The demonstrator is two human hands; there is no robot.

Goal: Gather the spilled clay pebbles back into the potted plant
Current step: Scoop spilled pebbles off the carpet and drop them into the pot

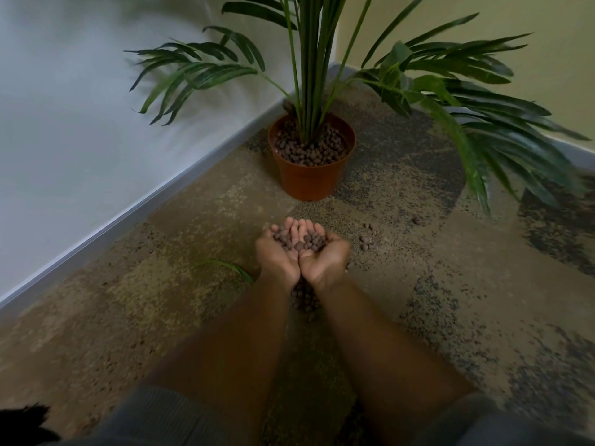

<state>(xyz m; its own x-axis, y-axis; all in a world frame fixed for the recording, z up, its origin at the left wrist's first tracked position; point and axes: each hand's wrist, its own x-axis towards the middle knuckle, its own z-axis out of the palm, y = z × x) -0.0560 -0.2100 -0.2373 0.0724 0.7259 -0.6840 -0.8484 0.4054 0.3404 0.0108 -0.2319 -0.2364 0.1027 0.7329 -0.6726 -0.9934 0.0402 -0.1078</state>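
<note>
My left hand and my right hand are pressed side by side, palms up, cupped around a heap of brown clay pebbles. They hover above the carpet, a short way in front of the orange plastic pot. The pot stands in the room's corner, filled with more pebbles around the palm's green stems. A pile of spilled pebbles lies on the carpet below my wrists, partly hidden by them. A few loose pebbles are scattered right of my hands.
A white wall with a grey skirting board runs along the left; a yellowish wall stands behind the plant. Long fronds droop over the carpet at right. A fallen leaf lies left of my hands.
</note>
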